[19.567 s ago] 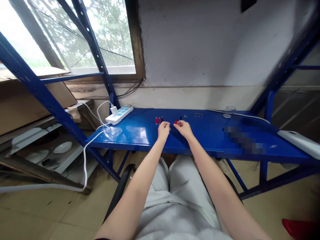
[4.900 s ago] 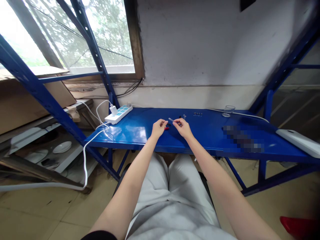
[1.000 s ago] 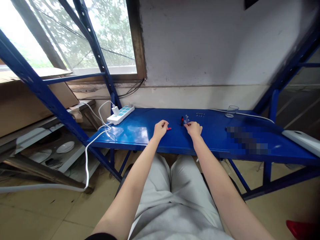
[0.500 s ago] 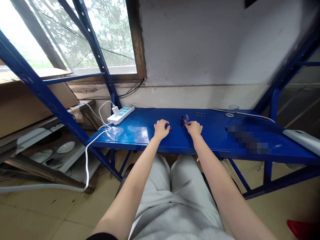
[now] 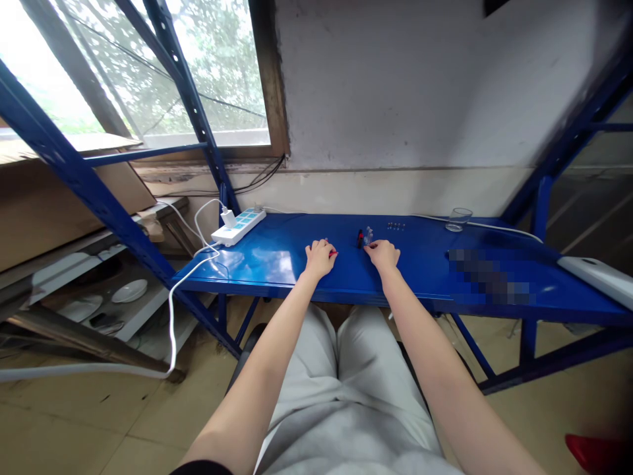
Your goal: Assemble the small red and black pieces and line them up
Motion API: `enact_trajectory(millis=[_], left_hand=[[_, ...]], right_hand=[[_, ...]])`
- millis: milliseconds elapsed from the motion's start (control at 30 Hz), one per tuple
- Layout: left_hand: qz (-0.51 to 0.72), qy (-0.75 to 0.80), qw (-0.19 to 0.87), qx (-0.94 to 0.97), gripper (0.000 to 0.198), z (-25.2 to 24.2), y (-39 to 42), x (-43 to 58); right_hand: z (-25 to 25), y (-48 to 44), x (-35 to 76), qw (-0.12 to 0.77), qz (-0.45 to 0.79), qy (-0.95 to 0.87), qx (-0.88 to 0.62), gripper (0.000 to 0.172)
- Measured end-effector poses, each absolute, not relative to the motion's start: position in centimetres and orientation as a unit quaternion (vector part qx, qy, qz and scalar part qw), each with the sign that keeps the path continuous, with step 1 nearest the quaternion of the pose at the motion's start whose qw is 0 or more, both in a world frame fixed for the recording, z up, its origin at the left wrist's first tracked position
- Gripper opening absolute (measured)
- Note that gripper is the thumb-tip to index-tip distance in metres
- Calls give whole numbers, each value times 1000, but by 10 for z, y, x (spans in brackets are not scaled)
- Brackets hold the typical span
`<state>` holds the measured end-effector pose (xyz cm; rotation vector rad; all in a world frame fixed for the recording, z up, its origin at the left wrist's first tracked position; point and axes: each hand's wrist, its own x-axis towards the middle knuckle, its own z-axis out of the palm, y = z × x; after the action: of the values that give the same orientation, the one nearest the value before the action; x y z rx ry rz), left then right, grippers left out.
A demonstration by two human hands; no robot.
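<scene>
My left hand (image 5: 319,256) rests on the blue metal shelf (image 5: 277,264) with its fingers curled around a small red piece (image 5: 334,253) that pokes out at the fingertips. My right hand (image 5: 383,253) lies a little to the right, fingers curled, fingertips touching a small clear plastic part (image 5: 368,235). A small red-and-black piece (image 5: 360,238) stands just left of that part, between the two hands.
A white power strip (image 5: 236,226) with plugged cables lies at the shelf's left back. A row of tiny dark parts (image 5: 394,226) and a glass cup (image 5: 457,219) sit further back right. A white device (image 5: 596,278) lies far right. Blue rack posts flank the shelf.
Over the last second both hands have stayed almost in place. My left hand's fingers shifted slightly around the red piece, which shows again at the fingertips.
</scene>
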<state>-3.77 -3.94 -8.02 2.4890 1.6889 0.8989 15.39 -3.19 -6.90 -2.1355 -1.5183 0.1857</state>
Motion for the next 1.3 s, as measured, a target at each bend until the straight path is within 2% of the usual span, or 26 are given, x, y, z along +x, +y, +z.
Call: enact_trajectory(millis=[200,367,567,733,967,1300], left_hand=[[317,522,8,792,16,-78,-42,-38],[387,513,24,766,18,-75,-44,-39],[483,508,58,711,26,-71,-39,-43],[509,481,64,711,32,-71,-35,-45],[563,469,91,674,23,-75,-33,-46],[601,428,264,621,12,-79,-27,-42]], right_hand=[[-69,-39,154,249,78,-561,-786,31],[-70,-47,153,283,74,-544,-786,34],[-68,-54,149,384,47,-533,-753,17],[-68,-59,141,462,46,-625,-628,13],[-70,-59,134,446,64,-698,-556,13],[-68,-61,131,392,77,-746,-532,19]])
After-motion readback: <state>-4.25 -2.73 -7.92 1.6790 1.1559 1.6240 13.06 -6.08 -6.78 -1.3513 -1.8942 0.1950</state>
